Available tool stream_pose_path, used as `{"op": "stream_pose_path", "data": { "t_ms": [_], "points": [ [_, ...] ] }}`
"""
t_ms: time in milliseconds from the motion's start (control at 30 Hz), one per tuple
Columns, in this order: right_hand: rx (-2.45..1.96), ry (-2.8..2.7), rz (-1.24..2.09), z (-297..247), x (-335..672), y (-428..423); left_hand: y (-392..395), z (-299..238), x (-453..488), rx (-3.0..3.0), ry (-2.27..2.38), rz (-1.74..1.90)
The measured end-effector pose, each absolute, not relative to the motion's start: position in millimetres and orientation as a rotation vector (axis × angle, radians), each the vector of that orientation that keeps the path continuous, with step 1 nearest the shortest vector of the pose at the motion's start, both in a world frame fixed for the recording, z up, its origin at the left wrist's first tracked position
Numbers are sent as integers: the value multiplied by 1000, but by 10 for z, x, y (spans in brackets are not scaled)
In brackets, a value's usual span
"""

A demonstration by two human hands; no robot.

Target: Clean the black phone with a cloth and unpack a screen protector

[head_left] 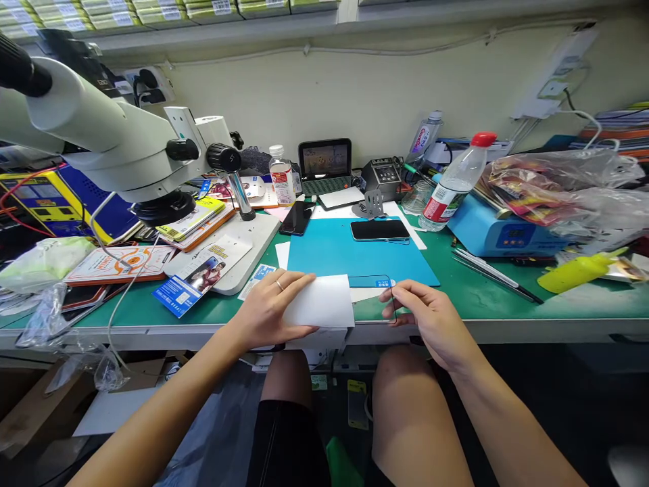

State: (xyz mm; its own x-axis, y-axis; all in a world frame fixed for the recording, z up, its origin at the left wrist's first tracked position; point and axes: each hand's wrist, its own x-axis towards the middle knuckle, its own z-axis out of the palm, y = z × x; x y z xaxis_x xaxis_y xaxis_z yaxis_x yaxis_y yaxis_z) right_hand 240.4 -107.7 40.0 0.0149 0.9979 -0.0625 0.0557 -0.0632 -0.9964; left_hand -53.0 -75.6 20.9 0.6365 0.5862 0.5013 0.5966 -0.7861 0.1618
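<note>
My left hand [276, 308] grips a white paper sleeve [324, 302], thumb below and fingers above, at the bench's front edge. Out of the sleeve's right end sticks a clear, black-edged phone screen protector [369, 308]. My right hand [423, 308] pinches the protector's right end between thumb and fingers. Beyond both hands a blue mat [324, 247] lies on the bench, with a dark-screened phone [380, 230] on its far part. Another black phone [297, 218] rests at the mat's far left corner.
A microscope [122, 149] overhangs the left side. Along the right stand a red-capped bottle [451, 189], a blue device [499, 226] under plastic bags, tweezers [494, 274] and a yellow squeeze bottle [575, 272]. A leaflet [185, 294] juts over the left part of the green bench.
</note>
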Motion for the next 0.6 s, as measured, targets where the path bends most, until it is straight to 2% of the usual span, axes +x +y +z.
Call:
{"op": "stream_pose_path", "data": {
  "t_ms": [333, 600],
  "points": [
    [-1270, -1276, 1203, 355, 2422, -1121, -770, 220, -506, -2851, -1023, -844],
    [-1202, -1416, 1392, 354, 2224, -1150, -935, 272, -260, -2882, -955, -787]
  ]
}}
